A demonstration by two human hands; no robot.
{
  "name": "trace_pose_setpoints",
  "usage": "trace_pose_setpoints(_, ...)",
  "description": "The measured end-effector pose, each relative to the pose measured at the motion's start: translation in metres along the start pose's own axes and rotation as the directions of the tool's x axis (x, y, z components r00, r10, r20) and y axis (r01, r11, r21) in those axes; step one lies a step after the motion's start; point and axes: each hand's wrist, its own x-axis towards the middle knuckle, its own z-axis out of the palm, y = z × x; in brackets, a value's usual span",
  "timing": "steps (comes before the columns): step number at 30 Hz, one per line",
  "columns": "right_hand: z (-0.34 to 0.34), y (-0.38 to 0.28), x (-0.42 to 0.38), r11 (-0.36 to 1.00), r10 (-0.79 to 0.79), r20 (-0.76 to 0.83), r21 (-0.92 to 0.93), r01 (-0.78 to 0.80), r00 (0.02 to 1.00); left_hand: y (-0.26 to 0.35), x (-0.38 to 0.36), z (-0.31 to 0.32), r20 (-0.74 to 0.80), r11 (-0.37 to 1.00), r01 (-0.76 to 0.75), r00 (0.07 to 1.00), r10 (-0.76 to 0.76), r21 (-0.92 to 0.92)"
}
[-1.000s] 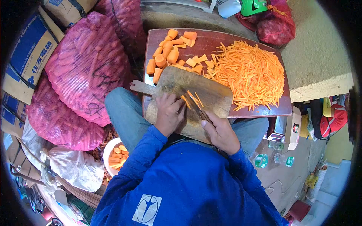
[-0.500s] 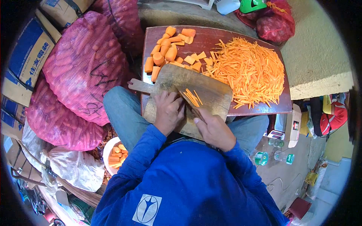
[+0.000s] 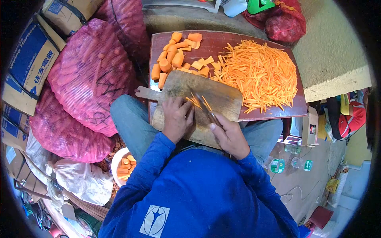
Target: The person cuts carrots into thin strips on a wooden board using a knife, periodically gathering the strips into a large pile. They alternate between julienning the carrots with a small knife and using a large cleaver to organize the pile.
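Note:
A wooden cutting board [image 3: 228, 97] with a handle lies tilted across my lap and the near edge of the table. My right hand [image 3: 231, 137] is closed around the handle of a knife [image 3: 204, 106], its blade pointing up the board. Thin carrot strips [image 3: 193, 101] lie on the board at both sides of the blade. To the left of the knife, my left hand [image 3: 176, 117] presses on the board with curled fingers; whatever is under them is hidden. Beyond the board are peeled carrot pieces [image 3: 177, 59] and a big heap of carrot strips [image 3: 264, 77].
The red-brown table [image 3: 216, 37] carries the carrots. Pink mesh sacks [image 3: 89, 75] of carrots are stacked at left, beside cardboard boxes [image 3: 27, 59]. A white bucket [image 3: 116, 164] of carrots stands by my left leg. Plastic bottles [image 3: 301, 164] lie on the floor at right.
The knife has moved right, away from my left fingers, and carrot strips now lie on both sides of its blade. My left hand stays nearly in place. The view has shifted slightly.

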Motion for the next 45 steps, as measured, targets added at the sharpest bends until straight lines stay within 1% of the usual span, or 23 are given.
trace_pose_setpoints(1,0.0,0.001,-0.001,0.999,0.02,-0.05,0.045,-0.018,0.999,0.0,0.001,-0.002,0.009,1.0,0.015,1.0,-0.015,-0.021)
trace_pose_setpoints(3,-0.005,0.003,-0.001,0.994,0.069,-0.037,0.085,-0.065,0.997,0.0,0.003,-0.003,0.021,0.999,0.026,0.999,-0.025,-0.043)
trace_pose_setpoints(5,-0.008,0.002,-0.001,0.986,0.117,-0.022,0.123,-0.113,0.993,-0.001,0.004,-0.003,-0.043,0.981,0.103,0.993,-0.111,-0.162)
trace_pose_setpoints(6,-0.009,0.0,-0.001,0.983,0.138,0.005,0.119,-0.138,0.99,-0.002,0.004,-0.003,-0.042,0.981,0.104,0.993,-0.112,-0.162)
trace_pose_setpoints(8,-0.008,0.001,0.0,0.98,0.159,0.036,0.114,-0.162,0.987,-0.003,0.005,-0.003,-0.082,0.922,0.219,0.963,-0.257,-0.319)
trace_pose_setpoints(11,-0.004,0.002,0.002,0.975,0.126,0.135,0.168,-0.148,0.983,-0.004,0.005,-0.005,-0.146,0.888,0.234,0.939,-0.312,-0.396)
trace_pose_setpoints(13,-0.003,-0.002,0.005,0.981,0.123,0.164,0.13,-0.145,0.979,-0.005,0.006,-0.006,-0.153,0.885,0.227,0.938,-0.311,-0.406)
trace_pose_setpoints(18,-0.008,0.002,0.009,0.968,0.196,0.172,0.124,-0.219,0.965,0.0,0.008,-0.01,-0.045,0.868,0.295,0.939,-0.34,-0.4)
trace_pose_setpoints(23,-0.027,0.008,0.015,0.976,0.207,0.169,0.029,-0.215,0.964,-0.004,0.005,-0.005,-0.073,0.9,0.23,0.959,-0.275,-0.371)
trace_pose_setpoints(25,-0.041,0.028,0.021,0.994,0.017,0.011,-0.106,-0.015,1.0,-0.005,0.004,-0.004,-0.063,0.902,0.218,0.964,-0.259,-0.372)
trace_pose_setpoints(26,-0.052,0.03,0.026,0.987,0.135,-0.005,-0.091,-0.135,0.991,-0.007,0.003,-0.003,-0.043,0.907,0.225,0.966,-0.257,-0.357)
trace_pose_setpoints(27,-0.063,0.032,0.031,0.986,0.135,-0.015,-0.097,-0.135,0.991,-0.007,0.003,-0.002,-0.024,0.911,0.23,0.967,-0.253,-0.343)
trace_pose_setpoints(30,-0.092,0.042,0.045,0.916,-0.158,-0.195,-0.394,0.07,0.968,-0.003,0.004,-0.004,0.015,0.935,0.228,0.972,-0.233,-0.271)
trace_pose_setpoints(33,-0.113,0.044,0.045,0.941,-0.159,-0.321,-0.335,0.045,0.933,-0.003,0.005,-0.005,0.023,0.952,0.194,0.981,-0.194,-0.236)
trace_pose_setpoints(34,-0.12,0.039,0.04,0.928,-0.013,-0.341,-0.353,-0.116,0.94,-0.004,0.005,-0.005,0.024,0.952,0.191,0.981,-0.191,-0.239)
trace_pose_setpoints(35,-0.121,0.034,0.037,0.928,-0.011,-0.345,-0.353,-0.119,0.939,-0.004,0.006,-0.004,0.026,0.957,0.182,0.983,-0.181,-0.225)
trace_pose_setpoints(37,-0.113,0.027,0.03,0.967,0.011,-0.461,-0.22,-0.127,0.887,-0.005,0.005,-0.004,0.033,0.962,0.171,0.985,-0.168,-0.214)
trace_pose_setpoints(38,-0.103,0.039,0.029,0.96,-0.13,-0.519,-0.279,-0.023,0.845,-0.005,0.005,-0.004,0.046,0.963,0.175,0.984,-0.169,-0.205)
trace_pose_setpoints(39,-0.097,0.039,0.026,0.96,-0.128,-0.525,-0.279,-0.028,0.841,-0.003,0.006,-0.004,0.061,0.964,0.179,0.983,-0.171,-0.197)
trace_pose_setpoints(41,-0.085,0.037,0.017,0.842,-0.258,-0.303,-0.536,0.06,0.917,0.0,0.008,-0.006,0.048,0.974,0.152,0.988,-0.146,-0.167)
trace_pose_setpoints(42,-0.077,0.035,0.013,0.844,-0.257,-0.307,-0.534,0.058,0.916,0.002,0.01,-0.007,0.03,0.983,0.13,0.991,-0.128,-0.131)
trace_pose_setpoints(44,-0.061,0.03,0.007,0.757,-0.318,-0.148,-0.634,0.157,0.936,0.0,0.009,-0.005,0.028,0.982,0.129,0.992,-0.126,-0.141)
trace_pose_setpoints(45,-0.055,0.032,0.007,0.76,-0.32,-0.147,-0.63,0.161,0.936,0.0,0.009,-0.005,0.022,0.98,0.128,0.992,-0.126,-0.153)
